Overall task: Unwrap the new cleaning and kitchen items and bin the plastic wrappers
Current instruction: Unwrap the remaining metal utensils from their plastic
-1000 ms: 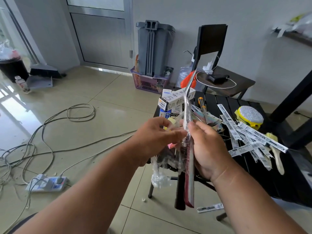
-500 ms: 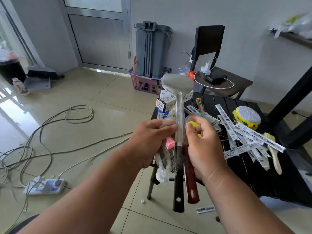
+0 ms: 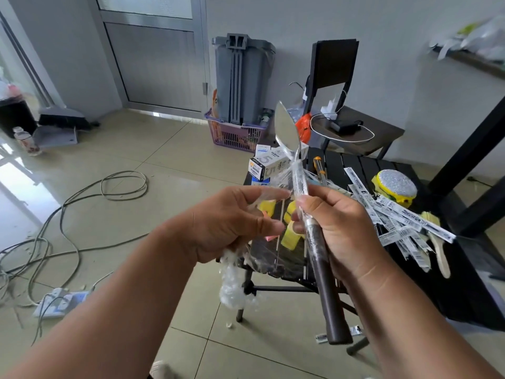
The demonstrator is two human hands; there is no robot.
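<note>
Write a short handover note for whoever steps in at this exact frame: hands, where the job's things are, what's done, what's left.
Right hand: grips the ladle by its dark handle, bowl up, above the near corner of the black table.
Left hand: pinches the clear plastic wrapper, which stretches to the ladle's metal shaft; a crumpled wad hangs below the hand.
Done: the bowl looks bare; wrap still clings to the shaft and upper handle.
Left: pull off the rest and bin the wrapper. A grey bin stands by the wall. On the table: a scrub pad, a brush, boxes and label strips; whether they need unwrapping is unclear.
</note>
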